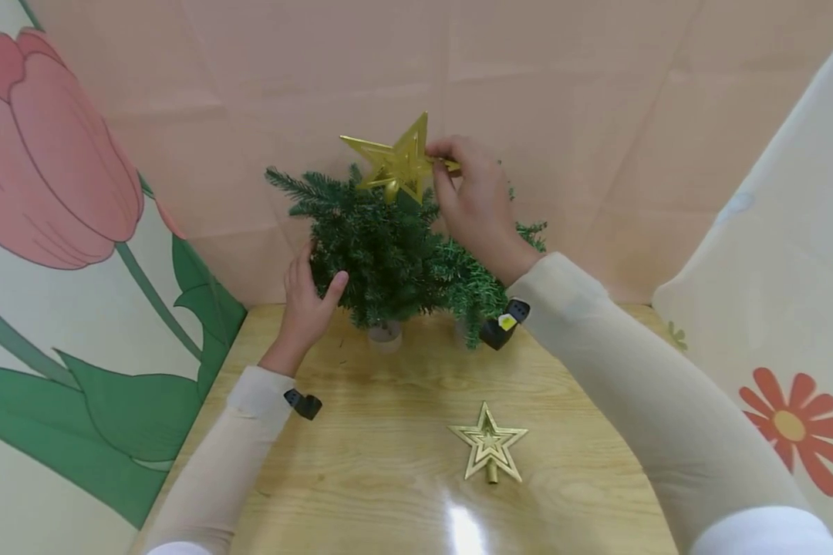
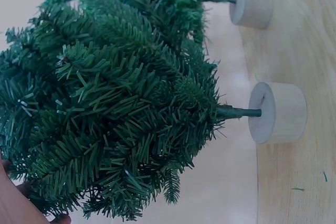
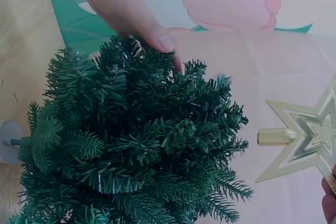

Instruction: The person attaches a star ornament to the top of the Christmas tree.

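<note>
right hand: is pinching one point of a gold star between thumb and fingers point(image 1: 477, 189), its forearm reaching in from the near right.
held gold star point(image 1: 397, 163): is hanging at the far middle, just above the top of the left tree; its short socket is pointing down toward the foliage, a gap showing between them in the right wrist view.
left hand point(image 1: 308, 304): is resting against the left side of the left tree, thumb standing wide of the fingers; some fingertips are hiding in the needles.
left tree point(image 1: 378, 258): is standing upright on a pale round base point(image 2: 283, 113), its dense green branches spreading under the star.
right tree point(image 1: 477, 281): is standing just beside it, the foliage touching, partly hiding behind the right wrist.
second gold star point(image 1: 489, 443): is lying flat on the near part of the wooden table point(image 1: 361, 462), right of the middle, socket pointing toward the near edge.
surroundings: a pink backdrop point(image 1: 562, 116) is rising at the far side; a printed tulip point(image 1: 76, 169) is filling the left, a red flower point(image 1: 801, 424) the right.
</note>
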Demonstrator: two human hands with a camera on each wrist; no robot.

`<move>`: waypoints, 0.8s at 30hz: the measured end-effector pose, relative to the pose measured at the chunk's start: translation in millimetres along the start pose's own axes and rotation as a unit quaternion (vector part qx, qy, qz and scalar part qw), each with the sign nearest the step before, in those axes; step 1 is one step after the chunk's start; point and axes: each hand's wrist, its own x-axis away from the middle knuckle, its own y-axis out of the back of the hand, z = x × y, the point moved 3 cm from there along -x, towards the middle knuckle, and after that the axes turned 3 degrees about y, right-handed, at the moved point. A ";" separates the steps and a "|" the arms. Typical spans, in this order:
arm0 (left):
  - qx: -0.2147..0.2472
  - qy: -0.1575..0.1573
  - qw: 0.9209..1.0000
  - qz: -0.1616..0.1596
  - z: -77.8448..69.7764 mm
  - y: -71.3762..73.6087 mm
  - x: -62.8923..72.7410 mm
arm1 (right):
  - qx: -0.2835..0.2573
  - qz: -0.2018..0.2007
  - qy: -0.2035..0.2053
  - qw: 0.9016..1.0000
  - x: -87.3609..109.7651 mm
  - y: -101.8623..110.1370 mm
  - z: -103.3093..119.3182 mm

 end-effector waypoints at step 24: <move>0.016 -0.009 1.000 -0.007 -6.5 3.1 2.5 | 0.011 0.025 -0.043 0.999 -18.4 -16.7 -9.3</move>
